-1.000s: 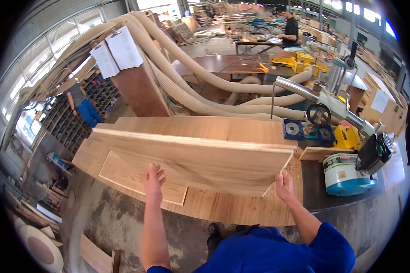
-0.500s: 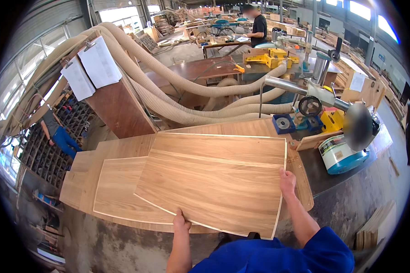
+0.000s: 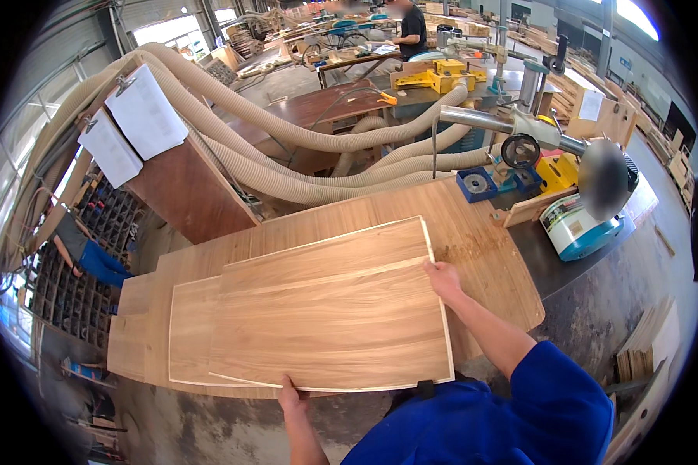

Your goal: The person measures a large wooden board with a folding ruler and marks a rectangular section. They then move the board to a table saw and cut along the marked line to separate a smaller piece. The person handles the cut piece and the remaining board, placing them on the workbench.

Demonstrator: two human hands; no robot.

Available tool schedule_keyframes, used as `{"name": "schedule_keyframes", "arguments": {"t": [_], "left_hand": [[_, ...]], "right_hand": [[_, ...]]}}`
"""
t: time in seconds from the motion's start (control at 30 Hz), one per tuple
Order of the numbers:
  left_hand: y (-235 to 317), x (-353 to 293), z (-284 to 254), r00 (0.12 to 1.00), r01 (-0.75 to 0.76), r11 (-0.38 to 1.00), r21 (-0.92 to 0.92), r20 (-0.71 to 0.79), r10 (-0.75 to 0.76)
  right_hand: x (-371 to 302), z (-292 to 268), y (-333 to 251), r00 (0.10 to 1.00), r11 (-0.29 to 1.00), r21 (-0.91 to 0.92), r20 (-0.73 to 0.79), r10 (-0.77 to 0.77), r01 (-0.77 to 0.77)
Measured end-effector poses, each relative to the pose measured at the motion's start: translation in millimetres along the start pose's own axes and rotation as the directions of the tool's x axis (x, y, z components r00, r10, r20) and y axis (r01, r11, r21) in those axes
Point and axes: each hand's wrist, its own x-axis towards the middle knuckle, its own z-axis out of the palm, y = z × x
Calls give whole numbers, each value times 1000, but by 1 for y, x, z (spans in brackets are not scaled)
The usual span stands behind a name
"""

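Note:
A large wood-grain panel (image 3: 329, 310) with pale edges lies mostly over a second panel (image 3: 190, 329) of the same look, whose left part shows. My right hand (image 3: 444, 280) grips the top panel's right edge, thumb on the face and fingers hidden below. At the near edge, my left hand (image 3: 292, 395) is closed on the same panel, its thumb over the rim. Both panels are above a wood-topped table (image 3: 488, 248). Whether the top panel rests flat on the lower one I cannot tell.
A machine with a handwheel (image 3: 521, 151) and a white-and-teal motor (image 3: 582, 226) stands at the right. Ribbed hoses (image 3: 287, 186) run behind the table. Clipped papers (image 3: 147, 112) hang on a brown board at left. People stand at the far left and in back.
Both hands have shifted the top panel leftward and turned it, so it lines up more closely with the panel beneath. My view has also moved slightly.

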Motion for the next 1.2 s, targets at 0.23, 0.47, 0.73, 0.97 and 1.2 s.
{"name": "schedule_keyframes", "arguments": {"t": [0.23, 0.47, 0.73, 0.97, 1.2], "left_hand": [[8, -31, -50, 998, -68, 676, 733, 58, 37], [-71, -72, -26, 930, 90, 579, 810, 139, -339], [-119, -111, 48, 816, -200, 335, 921, 346, -464], [-169, -93, 25, 800, -388, 168, 906, 421, -426], [-222, -204, 90, 697, -622, -125, 773, 474, -538]], "right_hand": [[-22, 20, 24, 981, 955, -243, 131, -141, 170], [-81, -24, 152, 971, 865, -469, 228, -77, 179], [-139, -61, 183, 787, 407, -724, 616, 19, 557], [-187, -83, 161, 768, 730, -515, 640, -22, 450], [-247, -213, 240, 783, 856, -458, 613, 107, 241]]}}
